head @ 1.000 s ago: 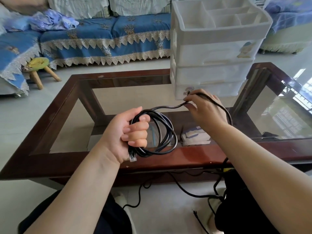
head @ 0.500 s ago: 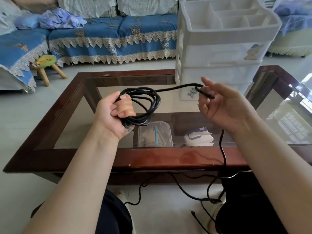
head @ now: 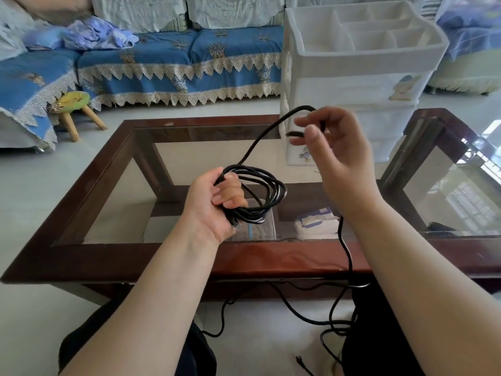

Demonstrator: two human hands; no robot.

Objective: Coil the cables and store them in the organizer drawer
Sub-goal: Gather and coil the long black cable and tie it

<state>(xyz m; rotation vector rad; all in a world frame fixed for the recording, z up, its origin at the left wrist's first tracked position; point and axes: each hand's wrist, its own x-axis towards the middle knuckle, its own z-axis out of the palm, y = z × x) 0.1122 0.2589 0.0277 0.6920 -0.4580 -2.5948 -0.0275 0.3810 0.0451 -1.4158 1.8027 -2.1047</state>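
The left hand [head: 217, 202] had its fingers clenched round a black cable [head: 254, 196], gripping several loops bunched into a coil above the glass-topped surface [head: 271, 260]. A clear plug end stuck out below the fist, by the wrist. From the coil one strand rose up & to the right to the right hand [head: 336, 147], held higher & near the front of the white organizer [head: 360, 66]. That hand's fingers were loosely curled with the cable draped over them; it bent there & a short bit showed between thumb & forefinger, so it was held lightly, not squeezed. The hand was a bit blurred. The rest of the cable dropped behind the right wrist, past the surface's wooden edge, down to the floor, where it lay in loose tangles btw the person's knees. The organizer stood on the far right part of the surface, its top tray open w/ empty-looking dividers, drawers below pushed in. Under the glass sat a clear box & a folded white-blue packet. Behind: a blue sofa [head: 176, 58] w/ lace trim, a small green stool [head: 71, 104].
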